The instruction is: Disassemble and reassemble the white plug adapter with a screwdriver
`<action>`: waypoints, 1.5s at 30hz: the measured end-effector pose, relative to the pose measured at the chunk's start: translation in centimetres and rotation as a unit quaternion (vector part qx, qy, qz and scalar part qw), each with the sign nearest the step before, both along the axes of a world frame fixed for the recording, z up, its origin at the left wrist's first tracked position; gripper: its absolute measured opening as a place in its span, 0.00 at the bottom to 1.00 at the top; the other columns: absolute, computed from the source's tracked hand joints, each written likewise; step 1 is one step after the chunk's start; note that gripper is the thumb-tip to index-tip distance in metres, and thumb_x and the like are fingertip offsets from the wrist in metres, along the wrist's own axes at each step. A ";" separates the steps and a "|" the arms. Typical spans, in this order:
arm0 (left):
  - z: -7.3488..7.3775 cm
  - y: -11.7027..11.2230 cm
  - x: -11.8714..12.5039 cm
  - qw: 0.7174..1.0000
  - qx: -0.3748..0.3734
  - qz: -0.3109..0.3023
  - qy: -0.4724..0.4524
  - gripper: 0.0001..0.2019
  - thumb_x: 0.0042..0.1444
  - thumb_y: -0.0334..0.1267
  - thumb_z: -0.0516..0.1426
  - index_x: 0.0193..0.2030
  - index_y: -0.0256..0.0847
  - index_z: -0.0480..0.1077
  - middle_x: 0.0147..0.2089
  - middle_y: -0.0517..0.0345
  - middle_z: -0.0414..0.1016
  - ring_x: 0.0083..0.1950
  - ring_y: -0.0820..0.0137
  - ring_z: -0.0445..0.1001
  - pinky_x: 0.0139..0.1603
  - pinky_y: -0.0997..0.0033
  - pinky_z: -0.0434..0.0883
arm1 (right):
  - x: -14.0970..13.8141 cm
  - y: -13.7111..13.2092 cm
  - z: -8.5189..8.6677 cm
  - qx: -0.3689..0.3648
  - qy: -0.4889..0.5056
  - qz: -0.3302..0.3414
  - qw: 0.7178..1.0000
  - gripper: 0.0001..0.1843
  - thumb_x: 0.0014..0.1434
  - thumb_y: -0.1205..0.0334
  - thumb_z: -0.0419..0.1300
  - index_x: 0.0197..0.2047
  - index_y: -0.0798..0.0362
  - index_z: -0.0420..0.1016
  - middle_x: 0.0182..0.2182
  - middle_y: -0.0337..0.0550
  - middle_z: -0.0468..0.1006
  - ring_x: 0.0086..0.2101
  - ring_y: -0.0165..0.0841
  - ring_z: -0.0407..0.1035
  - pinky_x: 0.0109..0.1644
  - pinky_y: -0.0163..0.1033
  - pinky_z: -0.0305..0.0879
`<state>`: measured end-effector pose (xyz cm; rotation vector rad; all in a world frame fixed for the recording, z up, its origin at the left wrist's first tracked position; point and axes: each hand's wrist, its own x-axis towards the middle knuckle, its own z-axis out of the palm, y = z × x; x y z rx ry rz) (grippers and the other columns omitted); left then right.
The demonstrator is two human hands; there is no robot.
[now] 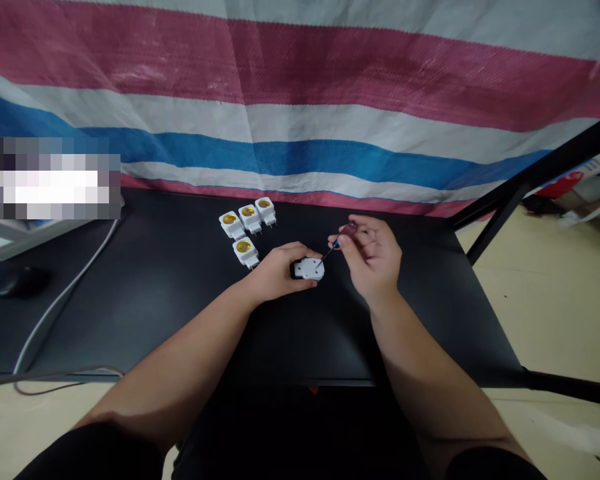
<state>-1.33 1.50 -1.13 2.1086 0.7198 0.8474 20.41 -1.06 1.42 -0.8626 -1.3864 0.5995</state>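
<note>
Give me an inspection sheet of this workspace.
Surface: matte black desk.
Job's things: white plastic plug adapter, its face towards the tip of a slim red-handled screwdriver; four brass-centred white adapters nearby.
Clutter: black computer mouse.
Grips: left hand clasps the held adapter; right hand pinches the screwdriver.
Cables: pale grey cable across the desk's left side.
Surroundings: red, white and blue striped woven tarpaulin; black metal frame.

view: your head-worn camera | facing: forward and down | range: close above the tabletop (pixel 430 267) | frame: your left hand (pixel 280 273) and right hand (pixel 375 260) mid-picture, striped tarp (pixel 300 120) beyond
</note>
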 end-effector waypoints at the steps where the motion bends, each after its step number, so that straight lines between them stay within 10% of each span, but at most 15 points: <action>1: 0.0 0.0 0.0 1.000 0.004 -0.001 0.001 0.24 0.56 0.35 0.73 0.59 0.41 0.79 0.54 0.48 0.83 0.52 0.60 0.83 0.52 0.60 0.79 | 0.0 -0.1 -0.1 0.000 -0.011 0.009 1.000 0.17 0.70 0.57 0.69 0.60 0.45 0.76 0.45 0.43 0.84 0.39 0.36 0.86 0.45 0.44 0.88; 20: 0.6 -0.2 0.2 1.000 0.017 -0.008 -0.010 0.21 0.59 0.39 0.72 0.58 0.40 0.80 0.53 0.47 0.82 0.52 0.60 0.82 0.53 0.59 0.78 | 0.2 -0.8 0.3 0.086 -0.070 0.019 0.994 0.18 0.68 0.65 0.69 0.59 0.46 0.78 0.46 0.43 0.79 0.39 0.35 0.83 0.39 0.43 0.87; 45: 0.3 -0.3 0.2 1.000 0.025 -0.011 -0.014 0.21 0.60 0.38 0.71 0.59 0.40 0.79 0.52 0.47 0.81 0.50 0.61 0.80 0.51 0.60 0.76 | 1.0 -1.2 0.9 0.016 -0.089 0.118 0.989 0.15 0.68 0.66 0.64 0.57 0.45 0.75 0.44 0.43 0.77 0.40 0.37 0.83 0.44 0.47 0.85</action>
